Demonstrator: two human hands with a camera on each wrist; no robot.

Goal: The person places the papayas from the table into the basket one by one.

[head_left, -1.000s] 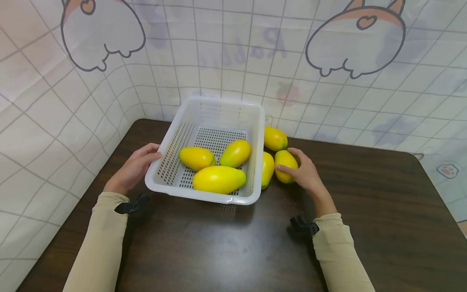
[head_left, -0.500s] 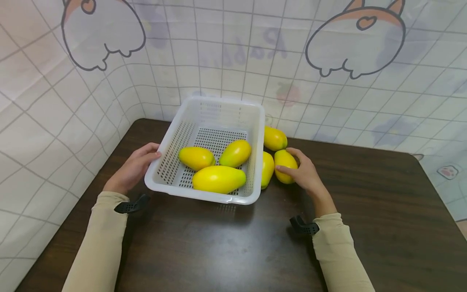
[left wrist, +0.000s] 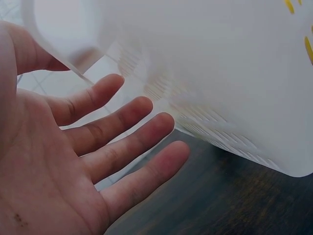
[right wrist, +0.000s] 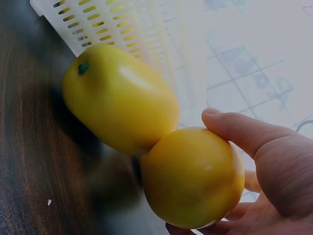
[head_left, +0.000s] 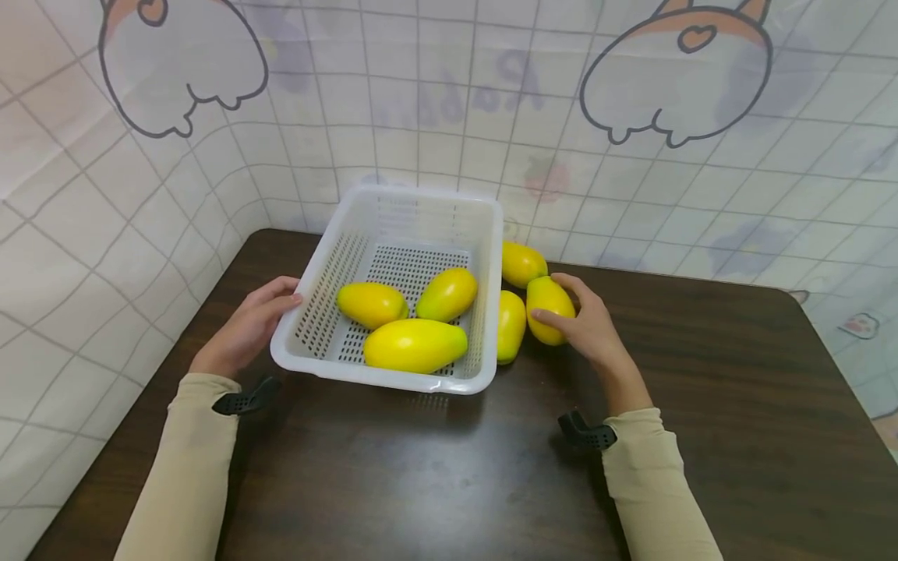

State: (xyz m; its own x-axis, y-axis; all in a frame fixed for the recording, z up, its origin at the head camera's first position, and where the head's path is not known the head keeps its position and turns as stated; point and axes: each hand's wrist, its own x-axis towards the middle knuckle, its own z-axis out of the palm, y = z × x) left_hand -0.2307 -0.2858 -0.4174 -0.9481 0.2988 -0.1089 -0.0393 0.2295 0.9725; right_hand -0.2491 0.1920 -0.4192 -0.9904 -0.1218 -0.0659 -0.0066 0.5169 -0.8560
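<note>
My left hand [head_left: 249, 323] is at the left side of a white perforated plastic basket [head_left: 384, 378]. In the left wrist view its thumb lies over the basket rim [left wrist: 54, 54], while the straight, spread fingers [left wrist: 164, 159] run along the outer wall. Inside the basket are three yellow mangoes, the largest mango [head_left: 414, 347] at the front. To the right of the basket, my right hand [head_left: 585, 315] grips a mango [head_left: 547, 308] between thumb and fingers. Another mango [right wrist: 122, 98] lies between it and the basket, overlapping the held one in the right wrist view.
One more mango [head_left: 522, 265] lies behind the held one, by the basket's back right. Dark wooden table [head_left: 449, 475] surrounds them. A printed cloth wall [head_left: 456, 109] rises at the back and left, close behind the basket.
The mango in my right hand has shifted slightly away from me and tilted, its far end overlapping the back mango. The head view has turned a little; my left hand stays on the basket.
</note>
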